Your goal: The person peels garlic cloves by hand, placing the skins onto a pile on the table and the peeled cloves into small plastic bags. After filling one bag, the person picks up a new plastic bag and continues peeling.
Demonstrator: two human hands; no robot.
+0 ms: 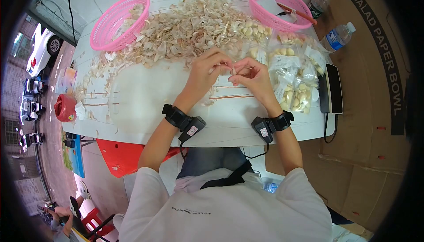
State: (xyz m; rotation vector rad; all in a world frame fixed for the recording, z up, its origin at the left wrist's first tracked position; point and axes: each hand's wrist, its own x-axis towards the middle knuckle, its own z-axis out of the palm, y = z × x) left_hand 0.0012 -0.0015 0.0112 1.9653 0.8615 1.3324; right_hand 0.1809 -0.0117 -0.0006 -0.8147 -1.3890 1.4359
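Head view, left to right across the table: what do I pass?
Red bag → left pink basket → left hand → garlic clove → right hand → bagged peeled cloves → black-and-white device.

Smooth matt white worktop; dry papery garlic skins; pale smooth garlic clove; pink plastic mesh baskets; glossy clear plastic bags; matt brown cardboard.
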